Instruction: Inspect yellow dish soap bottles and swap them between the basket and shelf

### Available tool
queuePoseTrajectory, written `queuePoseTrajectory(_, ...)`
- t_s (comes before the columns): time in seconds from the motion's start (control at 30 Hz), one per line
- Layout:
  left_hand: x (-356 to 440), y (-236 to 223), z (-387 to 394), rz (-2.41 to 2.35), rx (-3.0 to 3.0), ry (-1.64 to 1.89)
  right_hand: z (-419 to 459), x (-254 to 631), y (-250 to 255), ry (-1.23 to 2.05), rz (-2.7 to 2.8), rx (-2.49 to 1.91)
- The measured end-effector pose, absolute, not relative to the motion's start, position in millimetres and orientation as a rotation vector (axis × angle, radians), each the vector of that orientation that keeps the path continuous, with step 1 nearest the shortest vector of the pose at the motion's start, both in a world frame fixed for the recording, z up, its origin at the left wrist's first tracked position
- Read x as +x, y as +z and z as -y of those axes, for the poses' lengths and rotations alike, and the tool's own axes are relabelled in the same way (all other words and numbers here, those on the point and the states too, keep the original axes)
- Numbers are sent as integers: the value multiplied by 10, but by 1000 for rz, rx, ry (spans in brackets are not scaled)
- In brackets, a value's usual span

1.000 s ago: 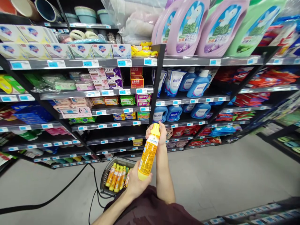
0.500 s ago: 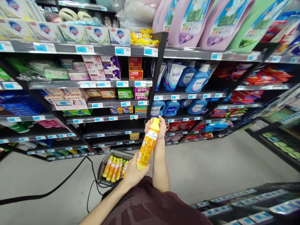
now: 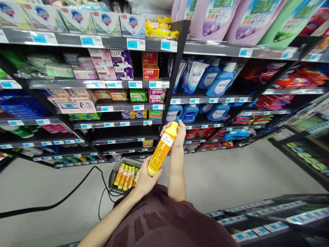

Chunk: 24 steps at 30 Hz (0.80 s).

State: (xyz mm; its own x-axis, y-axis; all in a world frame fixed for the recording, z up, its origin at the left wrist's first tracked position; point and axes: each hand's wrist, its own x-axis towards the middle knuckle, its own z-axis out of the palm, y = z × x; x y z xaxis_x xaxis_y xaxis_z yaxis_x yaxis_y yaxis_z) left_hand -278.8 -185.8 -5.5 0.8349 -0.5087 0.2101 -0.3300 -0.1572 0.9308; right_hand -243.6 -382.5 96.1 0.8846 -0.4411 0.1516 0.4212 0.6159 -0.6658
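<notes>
Tilted in front of me is a yellow-orange bottle (image 3: 161, 150) with a yellow cap, its printed label facing up toward me. My left hand (image 3: 146, 176) is closed round its base. Near the cap end, my right hand (image 3: 180, 134) grips the neck, with some fingers hidden behind the bottle. Below and to the left, on the floor, stands a dark grey shopping basket (image 3: 112, 171). In it lie several similar yellow-orange bottles (image 3: 124, 178), side by side.
Ahead, black shelves (image 3: 102, 84) carry soap boxes (image 3: 106, 23), blue bottles (image 3: 221, 79) and large purple jugs (image 3: 216, 17). A black cable (image 3: 64, 199) runs over the grey floor (image 3: 221, 175) at the left. Another shelf unit (image 3: 277, 219) stands at the lower right.
My view has shifted a little closer to the shelves. Both hands still hold the bottle, which appears slightly higher and tilts a bit more to the right.
</notes>
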Motion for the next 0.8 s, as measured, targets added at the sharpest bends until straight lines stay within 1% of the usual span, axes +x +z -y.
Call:
queuePoseTrajectory(0.1, -2832, -84, 1829, 569, 1558, -437, 3808, -2443, 963, -404, 1, -782)
queuePoseTrajectory(0.2, -2858, -135, 1831, 505, 1172, -756, 3787, -2418, 943, -365, 49, -801)
queuePoseTrajectory(0.37, -2846, -199, 1850, 366, 551, -1106, 3737, -2333, 905, -368, 43, -796)
queuePoseTrajectory(0.6, -2832, -190, 1802, 250, 235, -1214, 3613, -2298, 925, -364, -31, -798)
queuePoseTrajectory(0.8, -2843, -178, 1775, 258, 319, -1166, 3605, -2284, 878, -397, -77, -938)
